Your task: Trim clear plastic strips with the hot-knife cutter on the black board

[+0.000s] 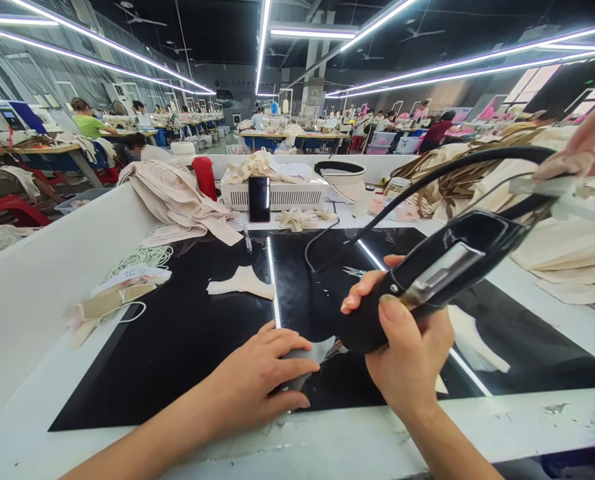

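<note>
My right hand [410, 340] is wrapped round a black handheld electric tool [442, 267] with a silver side plate and a black cable. The tool's pointed metal tip [333, 350] touches or nearly touches the right edge of a small grey piece [322, 348]. With fingers apart, my left hand [267, 370] lies on that piece and presses it against the glossy black board [177, 360]. Farther back on the board rests a cream fabric cutout [241, 283]. Another pale cutout [477, 340] is right of my right hand.
Another person's hand [585, 150] is by the cable at upper right. Fabric piles [172, 193] and a phone [259, 199] stand behind the board, small scissors [353, 272] beyond the tool, tangled cord [140, 260] at left. More fabric [572, 247] lies right.
</note>
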`<state>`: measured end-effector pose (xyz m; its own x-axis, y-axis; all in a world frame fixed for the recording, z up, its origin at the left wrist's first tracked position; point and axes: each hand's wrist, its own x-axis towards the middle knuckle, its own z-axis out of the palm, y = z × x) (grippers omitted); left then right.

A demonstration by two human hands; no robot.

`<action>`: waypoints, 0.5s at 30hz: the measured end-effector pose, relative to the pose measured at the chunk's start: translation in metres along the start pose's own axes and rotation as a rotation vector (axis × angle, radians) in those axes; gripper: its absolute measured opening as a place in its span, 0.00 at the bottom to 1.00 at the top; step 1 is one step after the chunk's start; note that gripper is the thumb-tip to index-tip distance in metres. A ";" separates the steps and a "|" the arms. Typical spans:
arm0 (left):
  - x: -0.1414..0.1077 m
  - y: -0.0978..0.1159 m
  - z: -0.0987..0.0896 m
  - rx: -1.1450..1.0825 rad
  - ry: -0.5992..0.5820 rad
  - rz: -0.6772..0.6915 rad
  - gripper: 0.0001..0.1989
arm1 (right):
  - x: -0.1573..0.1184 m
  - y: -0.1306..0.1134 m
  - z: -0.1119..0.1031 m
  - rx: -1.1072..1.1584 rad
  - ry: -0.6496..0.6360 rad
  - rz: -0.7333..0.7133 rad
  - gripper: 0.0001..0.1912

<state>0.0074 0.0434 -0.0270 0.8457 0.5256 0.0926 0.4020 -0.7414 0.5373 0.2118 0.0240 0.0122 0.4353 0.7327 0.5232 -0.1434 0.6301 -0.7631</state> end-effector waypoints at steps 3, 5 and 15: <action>-0.001 0.000 0.000 0.008 -0.006 0.000 0.21 | -0.002 0.001 0.003 -0.006 -0.016 0.001 0.18; -0.001 -0.001 0.001 0.005 -0.007 0.001 0.21 | -0.004 0.001 0.004 -0.027 -0.023 0.007 0.18; -0.002 -0.004 0.000 -0.006 0.013 0.023 0.21 | -0.007 0.005 0.003 -0.100 -0.041 0.001 0.15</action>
<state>0.0042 0.0447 -0.0295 0.8500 0.5138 0.1164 0.3802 -0.7512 0.5396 0.2055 0.0230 0.0062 0.3983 0.7446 0.5357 -0.0540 0.6020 -0.7967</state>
